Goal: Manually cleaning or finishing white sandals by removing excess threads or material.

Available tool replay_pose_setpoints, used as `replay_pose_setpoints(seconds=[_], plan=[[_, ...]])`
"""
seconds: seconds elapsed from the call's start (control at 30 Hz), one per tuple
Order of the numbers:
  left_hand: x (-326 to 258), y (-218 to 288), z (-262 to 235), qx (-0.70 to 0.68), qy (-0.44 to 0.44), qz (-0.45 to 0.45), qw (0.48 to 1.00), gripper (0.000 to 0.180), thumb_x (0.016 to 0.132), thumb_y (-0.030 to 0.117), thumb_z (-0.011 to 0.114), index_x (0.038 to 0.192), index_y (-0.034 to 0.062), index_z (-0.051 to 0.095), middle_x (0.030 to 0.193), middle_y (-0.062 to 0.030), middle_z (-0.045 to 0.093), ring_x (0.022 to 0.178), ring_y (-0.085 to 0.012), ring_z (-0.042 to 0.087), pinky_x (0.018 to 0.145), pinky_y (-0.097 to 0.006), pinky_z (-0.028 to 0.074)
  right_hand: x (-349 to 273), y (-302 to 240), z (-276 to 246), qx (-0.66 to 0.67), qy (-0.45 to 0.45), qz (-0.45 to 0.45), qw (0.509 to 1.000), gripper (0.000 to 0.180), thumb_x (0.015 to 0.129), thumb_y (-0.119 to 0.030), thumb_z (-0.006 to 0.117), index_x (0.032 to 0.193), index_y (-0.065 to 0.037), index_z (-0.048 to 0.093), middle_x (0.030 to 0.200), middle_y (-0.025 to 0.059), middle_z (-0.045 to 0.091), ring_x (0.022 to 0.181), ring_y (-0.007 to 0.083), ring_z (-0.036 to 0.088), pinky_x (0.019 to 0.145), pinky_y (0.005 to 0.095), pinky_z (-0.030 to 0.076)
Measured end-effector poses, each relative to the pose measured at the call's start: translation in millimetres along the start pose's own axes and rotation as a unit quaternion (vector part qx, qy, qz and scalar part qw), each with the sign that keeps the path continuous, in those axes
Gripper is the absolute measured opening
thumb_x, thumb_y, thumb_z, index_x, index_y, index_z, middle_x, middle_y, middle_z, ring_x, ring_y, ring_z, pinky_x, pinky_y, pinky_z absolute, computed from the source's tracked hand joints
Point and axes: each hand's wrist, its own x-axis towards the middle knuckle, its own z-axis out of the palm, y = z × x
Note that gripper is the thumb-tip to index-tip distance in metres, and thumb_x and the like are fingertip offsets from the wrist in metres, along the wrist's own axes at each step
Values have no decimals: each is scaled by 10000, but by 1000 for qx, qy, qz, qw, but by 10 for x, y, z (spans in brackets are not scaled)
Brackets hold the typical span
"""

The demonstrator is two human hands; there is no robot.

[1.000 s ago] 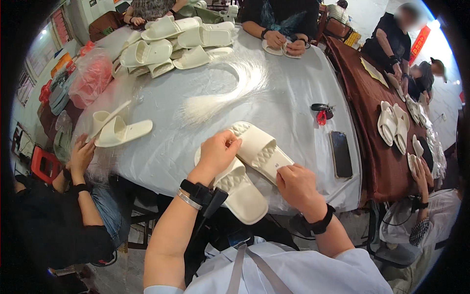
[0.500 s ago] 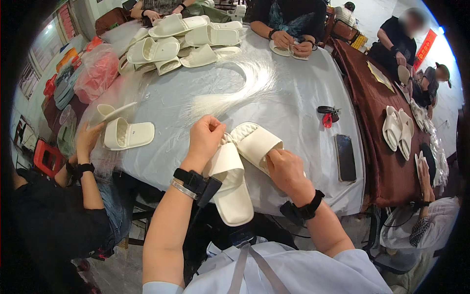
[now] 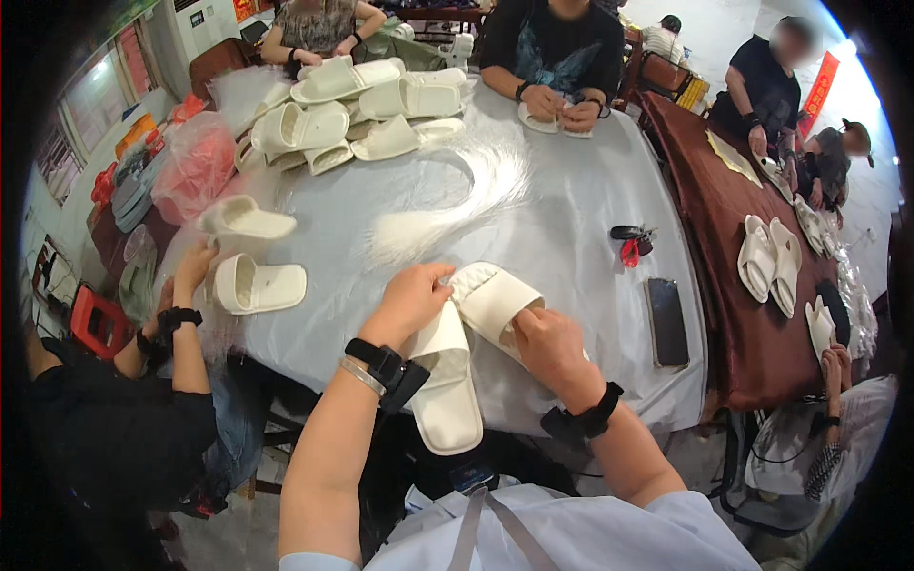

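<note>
A pair of cream slide slippers lies before me with the toe ends touching. My right hand is closed on the right slipper, its fingers tucked into the opening under the strap. The left slipper slants toward me, its heel reaching past the table edge. Beside the toes, my left hand has its fingers drawn together in a pinch; what they hold, if anything, is hidden. Just beyond lies a bundle of thin white strands.
A heap of cream slippers covers the far left of the grey-covered table. A phone and keys lie at right. Co-workers handle slippers on the left, far side and at a brown-covered table.
The person at left has lowered a slipper that was tilted up; it now lies flatter. My left index finger reaches out straighter over the toes. The whole view has shifted slightly.
</note>
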Motion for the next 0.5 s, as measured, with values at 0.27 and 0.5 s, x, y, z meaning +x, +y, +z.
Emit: replay_pose_setpoints(seconds=[0.27, 0.5], plan=[[10, 134, -5, 85, 0, 15, 996, 144, 805, 164, 660, 899, 64, 704, 819, -121, 693, 750, -286, 649, 679, -388, 494, -10, 34, 20, 43, 12, 1, 999, 95, 828, -135, 610, 791, -48, 620, 730, 157, 634, 695, 357, 623, 605, 458, 489], [-90, 96, -53, 105, 116, 66, 985, 105, 796, 130, 667, 844, 38, 684, 790, -136, 666, 733, -320, 632, 666, -405, 488, 212, -148, -529, 13, -39, 28, 999, 143, 866, -168, 596, 813, -36, 600, 842, 155, 651, 804, 345, 624, 687, 447, 501]])
